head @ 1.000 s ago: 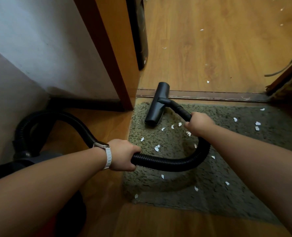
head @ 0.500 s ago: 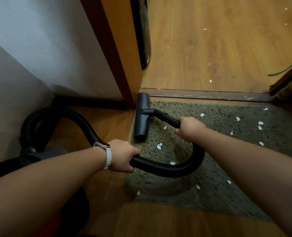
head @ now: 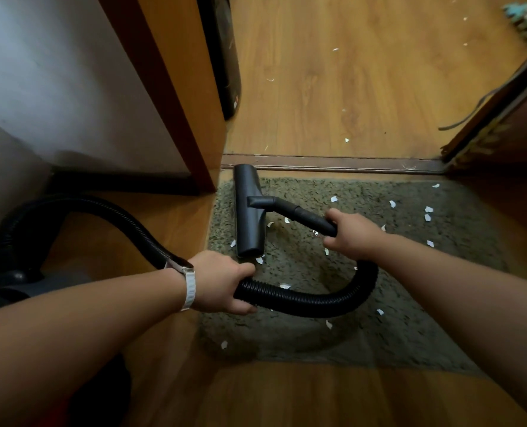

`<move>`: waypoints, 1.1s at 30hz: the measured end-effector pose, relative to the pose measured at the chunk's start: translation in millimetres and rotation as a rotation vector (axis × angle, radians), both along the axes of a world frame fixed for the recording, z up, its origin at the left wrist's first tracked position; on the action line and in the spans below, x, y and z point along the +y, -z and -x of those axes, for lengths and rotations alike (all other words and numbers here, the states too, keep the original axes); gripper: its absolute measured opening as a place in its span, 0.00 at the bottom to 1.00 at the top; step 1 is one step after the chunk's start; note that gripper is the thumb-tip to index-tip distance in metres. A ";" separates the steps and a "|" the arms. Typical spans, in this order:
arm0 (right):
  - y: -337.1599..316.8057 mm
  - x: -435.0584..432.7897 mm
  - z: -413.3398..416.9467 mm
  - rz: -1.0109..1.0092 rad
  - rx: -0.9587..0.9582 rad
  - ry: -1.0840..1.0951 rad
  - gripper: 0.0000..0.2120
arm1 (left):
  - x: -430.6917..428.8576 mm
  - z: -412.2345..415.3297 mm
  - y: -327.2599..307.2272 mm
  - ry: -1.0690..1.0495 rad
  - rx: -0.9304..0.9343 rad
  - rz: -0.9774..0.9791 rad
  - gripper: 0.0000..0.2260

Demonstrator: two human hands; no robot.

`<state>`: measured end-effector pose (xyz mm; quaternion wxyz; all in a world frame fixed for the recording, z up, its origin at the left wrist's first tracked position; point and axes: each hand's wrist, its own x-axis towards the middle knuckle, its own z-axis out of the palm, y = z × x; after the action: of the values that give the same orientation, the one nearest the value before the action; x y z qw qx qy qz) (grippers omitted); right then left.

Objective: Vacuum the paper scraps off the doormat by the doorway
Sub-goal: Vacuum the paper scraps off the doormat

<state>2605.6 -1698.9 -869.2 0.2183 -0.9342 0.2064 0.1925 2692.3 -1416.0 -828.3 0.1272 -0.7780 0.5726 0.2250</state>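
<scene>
A shaggy grey-green doormat lies in front of the doorway, dotted with several white paper scraps. The black vacuum nozzle rests lengthwise along the mat's left edge, its far end near the threshold. My right hand grips the rigid black tube just behind the nozzle. My left hand, with a white watch on the wrist, holds the ribbed black hose, which loops across the mat between my two hands.
The vacuum body sits on the wooden floor at the left by the white wall. A wooden door frame stands left of the metal threshold strip. More scraps lie on the floor beyond. A dark cord trails at right.
The nozzle has swung from angled across the mat's top to lying along its left edge. Some scraps near the nozzle have gone. Both hands kept their grips.
</scene>
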 end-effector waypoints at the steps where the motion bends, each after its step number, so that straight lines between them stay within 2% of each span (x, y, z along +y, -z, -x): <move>1: 1.1 -1.9 4.0 -0.011 -0.011 -0.013 0.13 | 0.6 5.3 1.7 0.005 0.005 0.009 0.20; 7: 5.0 -8.0 18.1 -0.037 -0.051 -0.093 0.08 | -1.9 27.5 8.0 0.028 0.007 0.065 0.22; 10: 3.6 -10.9 20.6 -0.029 -0.048 -0.141 0.05 | 0.1 31.5 9.1 0.018 0.029 0.061 0.19; 14: -5.0 -20.0 25.7 -0.020 -0.092 -0.138 0.06 | 17.5 26.7 17.4 -0.069 0.091 0.018 0.18; 18: -11.0 -31.0 32.7 0.034 -0.100 -0.149 0.13 | 35.8 12.2 26.2 -0.130 0.034 0.023 0.31; 20: -9.5 -31.6 35.9 0.038 -0.105 -0.128 0.15 | 39.8 7.8 25.1 -0.132 0.002 0.075 0.34; 26: -7.1 -24.6 40.4 0.021 -0.127 -0.096 0.13 | 30.2 14.6 13.7 -0.043 -0.032 0.278 0.32; 29: -7.2 -22.1 39.5 0.040 -0.110 -0.115 0.09 | 23.7 23.5 9.1 0.002 -0.023 0.285 0.33; 33: -2.8 -12.0 37.5 0.071 -0.110 -0.183 0.05 | 19.3 36.0 9.8 0.049 -0.006 0.231 0.28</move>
<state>2568.1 -1710.8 -866.4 0.1778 -0.9654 0.1146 0.1524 2656.3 -1396.7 -838.1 0.0441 -0.7741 0.6129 0.1521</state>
